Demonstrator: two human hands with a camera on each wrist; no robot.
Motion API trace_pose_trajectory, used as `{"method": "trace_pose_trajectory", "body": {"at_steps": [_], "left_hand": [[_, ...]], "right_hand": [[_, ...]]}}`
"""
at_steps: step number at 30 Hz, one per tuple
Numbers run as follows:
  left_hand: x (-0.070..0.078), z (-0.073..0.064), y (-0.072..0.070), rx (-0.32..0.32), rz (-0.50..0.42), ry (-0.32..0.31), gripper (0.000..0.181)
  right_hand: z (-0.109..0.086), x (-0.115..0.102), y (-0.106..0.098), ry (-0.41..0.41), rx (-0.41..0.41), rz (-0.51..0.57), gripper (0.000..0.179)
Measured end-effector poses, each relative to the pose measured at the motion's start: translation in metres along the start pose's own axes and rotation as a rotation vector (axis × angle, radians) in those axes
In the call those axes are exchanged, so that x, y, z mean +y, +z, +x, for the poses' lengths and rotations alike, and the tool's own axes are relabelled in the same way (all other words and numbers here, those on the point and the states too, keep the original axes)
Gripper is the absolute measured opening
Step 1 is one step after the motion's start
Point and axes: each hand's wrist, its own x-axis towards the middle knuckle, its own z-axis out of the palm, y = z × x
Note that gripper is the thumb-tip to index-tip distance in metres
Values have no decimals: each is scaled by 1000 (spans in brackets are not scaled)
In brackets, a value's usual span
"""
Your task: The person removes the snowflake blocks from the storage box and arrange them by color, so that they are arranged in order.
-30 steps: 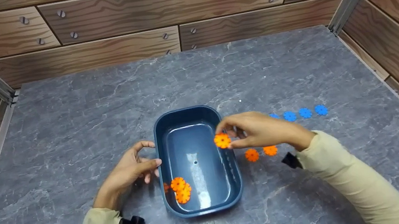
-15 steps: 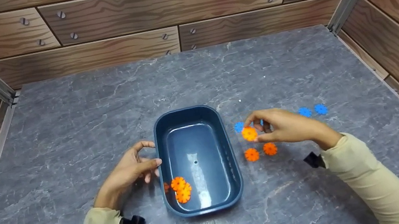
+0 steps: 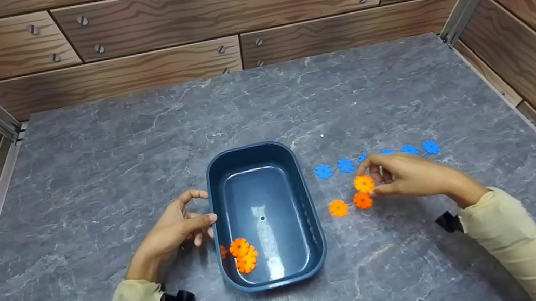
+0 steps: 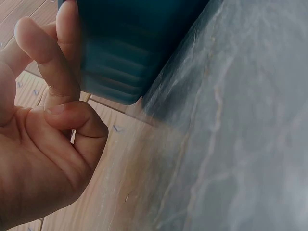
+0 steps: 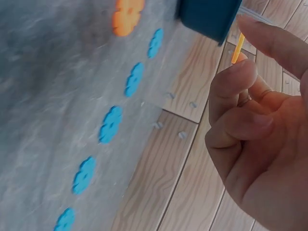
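Note:
My right hand (image 3: 407, 173) pinches an orange flower-shaped plastic disc (image 3: 363, 184) between thumb and forefinger. The right wrist view shows this disc (image 5: 238, 48) edge-on. It overlaps a second orange disc (image 3: 362, 201) lying on the table; another orange disc (image 3: 338, 208) lies left of that one. At the left side of a dark blue rectangular tub (image 3: 253, 194), my left hand (image 3: 174, 226) holds the wall, its thumb on the rim and its fingers along the outside. Several orange discs (image 3: 244, 259) lie together inside the tub, at its near left corner.
A row of several blue flower discs (image 3: 345, 165) runs rightward from beside the tub, partly behind my right hand. The grey marbled table (image 3: 140, 137) is bounded by wood-patterned walls (image 3: 221, 7) at the back and sides.
My right hand has carried the pinched orange disc rightward from the tub's right rim to above the orange discs on the table. My left hand and the tub stay put.

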Motion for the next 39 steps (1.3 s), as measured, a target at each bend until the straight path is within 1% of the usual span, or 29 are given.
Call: {"method": "trace_pose_trajectory", "body": {"at_steps": [3, 9, 17, 25, 31, 39], "left_hand": [[0, 0, 0, 1, 8, -5, 52], [-2, 0, 0, 0, -11, -3, 53], [-1, 0, 0, 9, -9, -8, 54], [-1, 0, 0, 9, -15, -12, 53], [0, 0, 0, -8, -1, 2, 53], [1, 0, 0, -5, -1, 0, 52]], "right_hand": [[-4, 6, 0, 12, -3, 10, 28], [-14, 18, 0, 29, 2, 31, 28], [-22, 36, 5, 45, 3, 30, 28], [-25, 49, 7, 75, 21, 29, 29], [-23, 53, 9, 105, -2, 22, 29], [-22, 58, 11, 78, -33, 21, 28]]}}
